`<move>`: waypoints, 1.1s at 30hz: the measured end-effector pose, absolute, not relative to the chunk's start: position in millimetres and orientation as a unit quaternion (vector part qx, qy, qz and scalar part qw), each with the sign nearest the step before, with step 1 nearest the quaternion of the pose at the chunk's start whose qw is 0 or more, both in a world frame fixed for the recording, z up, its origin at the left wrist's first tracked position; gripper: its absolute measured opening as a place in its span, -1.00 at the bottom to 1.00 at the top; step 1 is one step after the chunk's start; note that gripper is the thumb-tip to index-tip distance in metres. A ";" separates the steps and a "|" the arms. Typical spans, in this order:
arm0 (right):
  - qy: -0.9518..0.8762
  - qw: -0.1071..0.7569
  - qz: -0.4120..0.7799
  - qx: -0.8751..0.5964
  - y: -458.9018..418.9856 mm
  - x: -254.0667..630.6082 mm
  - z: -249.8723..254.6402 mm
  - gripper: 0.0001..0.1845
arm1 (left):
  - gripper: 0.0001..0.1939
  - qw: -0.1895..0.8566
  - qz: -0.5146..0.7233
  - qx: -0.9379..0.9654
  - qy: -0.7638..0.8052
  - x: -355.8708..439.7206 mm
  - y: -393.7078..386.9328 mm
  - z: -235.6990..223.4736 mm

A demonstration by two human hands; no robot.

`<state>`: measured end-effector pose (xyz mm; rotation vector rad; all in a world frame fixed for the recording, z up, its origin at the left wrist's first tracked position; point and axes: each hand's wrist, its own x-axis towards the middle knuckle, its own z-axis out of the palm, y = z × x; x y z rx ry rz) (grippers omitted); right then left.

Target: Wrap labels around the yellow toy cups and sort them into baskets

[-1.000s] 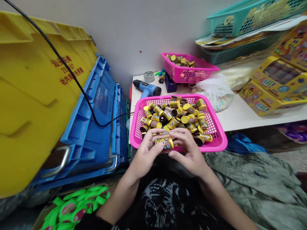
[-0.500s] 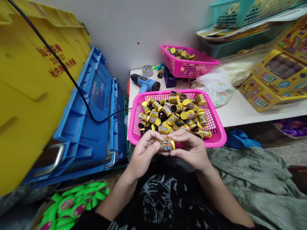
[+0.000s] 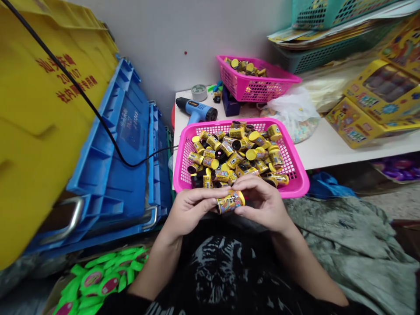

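Note:
Between my two hands, in front of my chest, lies a small yellow tub (image 3: 230, 202) with a colourful printed label and a yellow lid at its right end. My left hand (image 3: 193, 209) pinches its left end with thumb and fingers. At the lid end my right hand (image 3: 262, 203) grips it, thumb below and fingers above. Just beyond, a pink basket (image 3: 301, 186) holds many similar yellow tubs (image 3: 234, 160), some with black ends showing. My fingers hide part of the near rim.
A blue heat gun (image 3: 198, 110), a tape roll (image 3: 199, 92) and a second pink basket (image 3: 259, 87) stand behind. Yellow boxes (image 3: 354, 124) and a plastic bag (image 3: 295, 116) are right. Blue crates (image 3: 111, 144) rise left, above green plastic pieces (image 3: 98, 284). A black cable (image 3: 98, 116) crosses the left side.
The tub has turned a little in my fingers and shows another part of its label. My left fingers have straightened along it. The view has shifted slightly.

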<state>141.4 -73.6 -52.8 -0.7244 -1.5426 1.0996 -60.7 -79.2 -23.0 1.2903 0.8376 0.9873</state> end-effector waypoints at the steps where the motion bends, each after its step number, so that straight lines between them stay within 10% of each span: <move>1: -0.642 0.529 0.470 -0.296 -73.8 140.8 -52.9 -0.64 | -0.79 0.598 0.438 0.564 0.363 -60.9 -78.8 -24.1; 24: -0.701 0.538 0.332 -0.329 -70.4 135.5 -55.6 -0.70 | -0.77 0.550 0.440 0.589 0.398 -41.6 -70.6 -22.8; 33: -0.547 0.474 0.640 -0.259 -73.3 133.6 -54.7 -0.64 | -0.84 0.554 0.458 0.588 0.371 -33.4 -74.4 -23.9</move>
